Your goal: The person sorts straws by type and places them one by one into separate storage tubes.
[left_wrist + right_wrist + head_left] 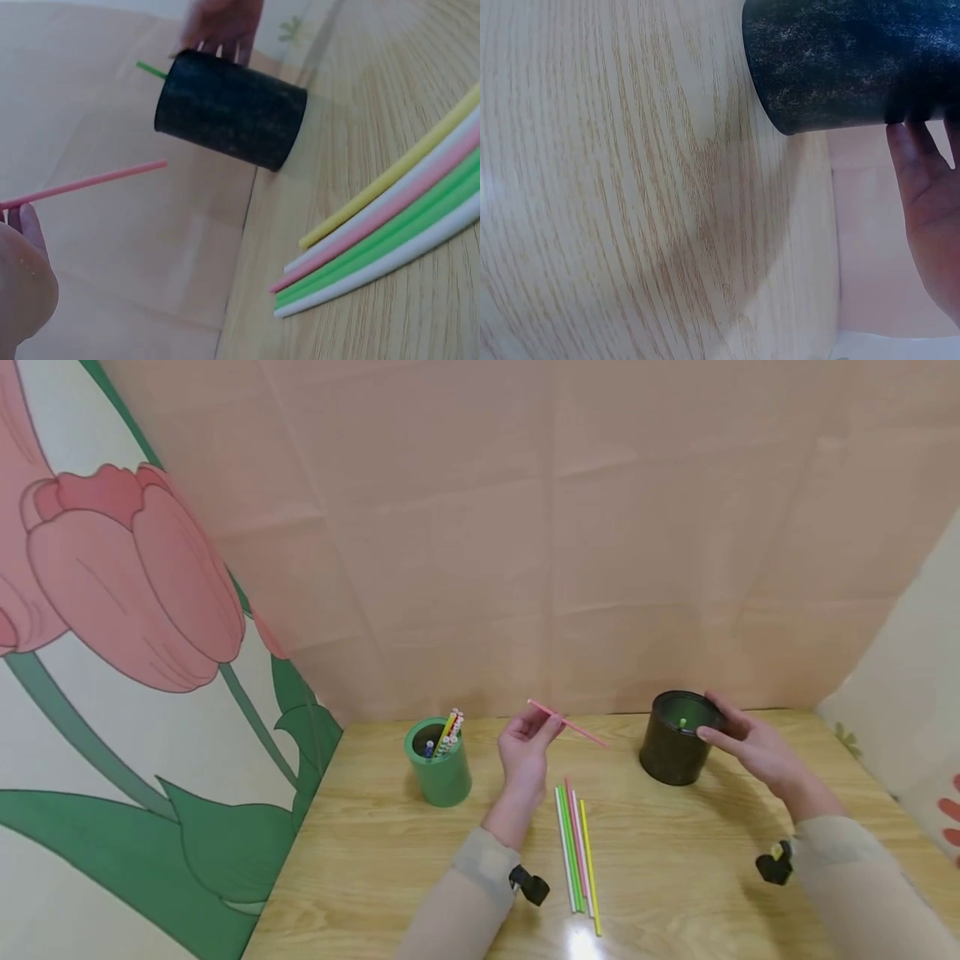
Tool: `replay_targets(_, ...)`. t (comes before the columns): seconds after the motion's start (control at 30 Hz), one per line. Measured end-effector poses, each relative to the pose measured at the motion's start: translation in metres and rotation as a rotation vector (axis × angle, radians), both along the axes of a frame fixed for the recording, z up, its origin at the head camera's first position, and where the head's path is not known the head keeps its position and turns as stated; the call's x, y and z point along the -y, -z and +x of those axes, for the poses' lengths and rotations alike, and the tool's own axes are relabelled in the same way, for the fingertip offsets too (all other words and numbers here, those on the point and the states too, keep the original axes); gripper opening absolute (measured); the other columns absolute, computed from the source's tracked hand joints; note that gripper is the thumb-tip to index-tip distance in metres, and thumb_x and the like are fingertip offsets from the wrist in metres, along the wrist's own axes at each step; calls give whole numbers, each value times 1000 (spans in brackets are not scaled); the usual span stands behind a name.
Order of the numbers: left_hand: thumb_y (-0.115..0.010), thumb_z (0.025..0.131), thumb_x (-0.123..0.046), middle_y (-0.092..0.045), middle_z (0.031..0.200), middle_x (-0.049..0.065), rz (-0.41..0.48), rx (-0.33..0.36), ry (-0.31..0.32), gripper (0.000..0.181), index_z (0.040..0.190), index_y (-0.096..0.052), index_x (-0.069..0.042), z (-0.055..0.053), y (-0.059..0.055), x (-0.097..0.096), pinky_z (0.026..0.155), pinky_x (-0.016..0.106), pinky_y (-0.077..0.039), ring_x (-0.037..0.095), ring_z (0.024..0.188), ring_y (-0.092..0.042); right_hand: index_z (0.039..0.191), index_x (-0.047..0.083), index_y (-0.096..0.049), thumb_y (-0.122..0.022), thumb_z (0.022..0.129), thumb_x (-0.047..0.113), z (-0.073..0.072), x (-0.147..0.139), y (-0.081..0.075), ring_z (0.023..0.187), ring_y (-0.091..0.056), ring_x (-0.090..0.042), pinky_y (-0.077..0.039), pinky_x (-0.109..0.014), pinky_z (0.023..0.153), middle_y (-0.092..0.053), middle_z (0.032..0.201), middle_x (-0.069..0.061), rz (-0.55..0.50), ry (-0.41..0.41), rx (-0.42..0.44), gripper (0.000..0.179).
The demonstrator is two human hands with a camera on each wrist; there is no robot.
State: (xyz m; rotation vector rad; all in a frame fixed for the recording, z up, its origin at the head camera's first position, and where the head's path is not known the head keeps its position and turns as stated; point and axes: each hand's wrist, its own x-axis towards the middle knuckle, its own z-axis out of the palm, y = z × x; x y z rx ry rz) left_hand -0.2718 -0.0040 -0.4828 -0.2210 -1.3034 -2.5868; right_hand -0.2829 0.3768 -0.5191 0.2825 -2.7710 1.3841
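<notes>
From here I see the left hand [527,752] pinching a pink straw [585,732] in the air, one end extending toward the black cup [673,752]; the right hand [761,756] grips that cup's right side.

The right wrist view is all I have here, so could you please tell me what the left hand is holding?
Observer: The left hand pinches a pink stick.
Operator: Thank you; could you also tell me whether anything is inside the black cup?
Observer: Yes, a green stick pokes out past its rim.
Operator: And is there anything on the part of the table that I cannot see?
Observer: A loose row of sticks in white, green, pink and yellow lies there.
</notes>
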Motion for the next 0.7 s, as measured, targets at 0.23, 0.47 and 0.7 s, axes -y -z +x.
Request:
replay_targets(0.23,-81,90,7,-76,105,19,14,-14,6,21,109,-79,-2,-3,-7,-11,94,42,-64,21,93,-75,173,21,-13,-62,110,39,-1,2,1,144,-39,-56,-41,-2,81,-35,162,-38,-27,-8,-10,82)
replay_targets(0.47,-80,91,7,-76,105,19,14,-53,17,21,110,-78,-1,-9,-21,-28,94,43,-64,23,94,-75,173,24,-13,-63,109,43,-2,-2,1,145,-40,-56,-41,-4,80,-35,163,-37,9,-1,5,83)
replay_targets(0.7,-80,91,7,-77,100,11,30,-63,35,21,110,-78,-1,-10,-33,-46,93,42,-65,19,91,-75,173,21,-12,-63,109,43,0,1,-4,145,-40,-55,-42,-5,81,-36,162,-38,8,-8,8,85)
